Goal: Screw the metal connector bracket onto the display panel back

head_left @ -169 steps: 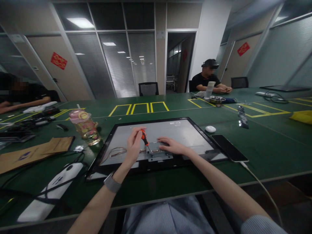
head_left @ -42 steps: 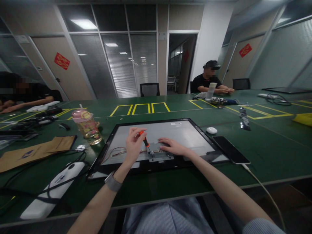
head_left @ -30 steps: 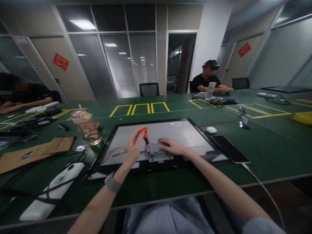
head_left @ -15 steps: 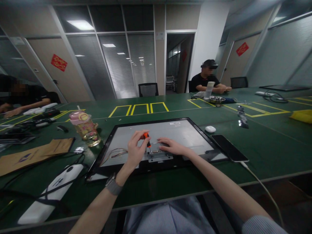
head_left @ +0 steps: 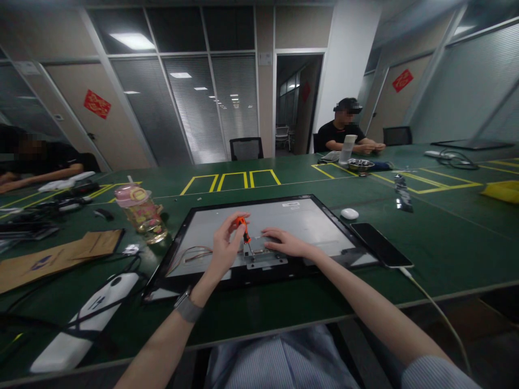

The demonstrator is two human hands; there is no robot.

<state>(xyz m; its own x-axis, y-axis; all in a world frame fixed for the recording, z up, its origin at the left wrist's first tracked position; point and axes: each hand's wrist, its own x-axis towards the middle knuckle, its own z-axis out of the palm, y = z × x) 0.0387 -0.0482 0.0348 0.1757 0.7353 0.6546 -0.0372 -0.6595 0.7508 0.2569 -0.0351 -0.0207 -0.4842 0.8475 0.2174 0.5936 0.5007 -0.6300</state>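
My left hand [head_left: 227, 237] is closed around the orange and black handle of a screwdriver [head_left: 245, 233]. The screwdriver stands slightly tilted, its shaft pointing down at the left part of a metal bracket [head_left: 265, 261]. That bracket sits near the front edge of a flat display panel [head_left: 312, 227], grey with a black frame, lying on the table. Just behind the bracket my right hand [head_left: 290, 243] rests on the panel, fingers stretched out and thumb apart. Thin wires [head_left: 182, 258] curl over the panel to the left of my left hand.
Left of the panel stand a pink-lidded cup [head_left: 141, 213], a brown paper bag [head_left: 65, 256] and a white power strip [head_left: 89, 319] with black cables. To the right lie a phone [head_left: 381, 246] on a cable and a white case [head_left: 349, 214]. Two people sit across the table.
The fingers of my left hand have shifted around the screwdriver handle, which looks turned a little. My right hand stays in place on the panel.
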